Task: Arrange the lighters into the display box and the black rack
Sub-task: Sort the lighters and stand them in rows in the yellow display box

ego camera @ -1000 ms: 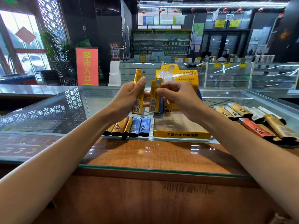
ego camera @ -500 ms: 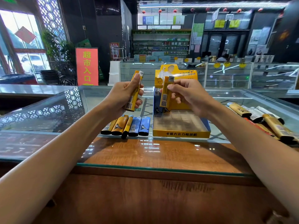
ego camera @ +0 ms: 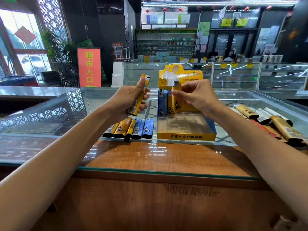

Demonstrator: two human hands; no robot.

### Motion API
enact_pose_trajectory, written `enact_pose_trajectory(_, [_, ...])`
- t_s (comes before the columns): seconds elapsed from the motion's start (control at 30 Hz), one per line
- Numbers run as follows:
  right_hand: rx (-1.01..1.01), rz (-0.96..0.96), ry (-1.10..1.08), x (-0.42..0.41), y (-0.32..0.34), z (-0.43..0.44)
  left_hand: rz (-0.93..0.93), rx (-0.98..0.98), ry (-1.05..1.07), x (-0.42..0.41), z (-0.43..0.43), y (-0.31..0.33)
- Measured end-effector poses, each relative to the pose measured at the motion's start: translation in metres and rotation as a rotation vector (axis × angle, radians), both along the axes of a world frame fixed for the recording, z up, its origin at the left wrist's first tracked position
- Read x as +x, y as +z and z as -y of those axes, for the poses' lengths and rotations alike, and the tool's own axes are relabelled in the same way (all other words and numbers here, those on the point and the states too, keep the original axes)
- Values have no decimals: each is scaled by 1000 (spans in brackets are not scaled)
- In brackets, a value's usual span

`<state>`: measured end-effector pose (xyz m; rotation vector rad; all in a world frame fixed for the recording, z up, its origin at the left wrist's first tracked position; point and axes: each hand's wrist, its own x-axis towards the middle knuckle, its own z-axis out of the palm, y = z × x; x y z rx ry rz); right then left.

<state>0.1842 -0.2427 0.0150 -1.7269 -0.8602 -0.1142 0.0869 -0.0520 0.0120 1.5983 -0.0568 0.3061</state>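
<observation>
Display box (ego camera: pixel 185 136) front slots free, lighters (ego camera: pixel 162 104) crowd back-left corner

Left hand (ego camera: pixel 126 99) and right hand (ego camera: pixel 198 97) bare (forearms (ego camera: pixel 66 147) likewise, to the frame edge).

A shop, a supermarket by its red standing sign (ego camera: pixel 89 67) reading 超市入口: glass display counters (ego camera: pixel 233 77) cross the room, stocked shelves (ego camera: pixel 165 45) fill the back wall, yellow tags (ego camera: pixel 223 65) line the far counters' top edge

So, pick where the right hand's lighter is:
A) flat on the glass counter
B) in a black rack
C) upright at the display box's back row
C: the right hand pinches a yellow lighter upright beside the standing lighters at the back of the display box.
</observation>
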Motion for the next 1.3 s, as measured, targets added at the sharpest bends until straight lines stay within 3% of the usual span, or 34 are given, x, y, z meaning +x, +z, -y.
enact_pose_trajectory(0.33, [-125,160,-78,7,-8,-5,-94,-174,-147,2,-3,2])
enact_pose_trajectory(0.73, [-341,366,-225,6,-13,-10,0,-65,-229,2,4,-1])
enact_pose_trajectory(0.83, [-195,435,-302,-2,-6,-10,18,-51,-222,1,5,-1])
enact_pose_trajectory(0.93, [-16,283,-99,-15,2,-14,36,-8,-248,1,8,-2])
enact_pose_trajectory(1.07, [18,-53,274,-25,5,-22,43,-20,-332,-1,12,-2])
enact_pose_trajectory(1.3, [159,-307,502,-21,7,-15,4,-112,-500,-5,16,3])
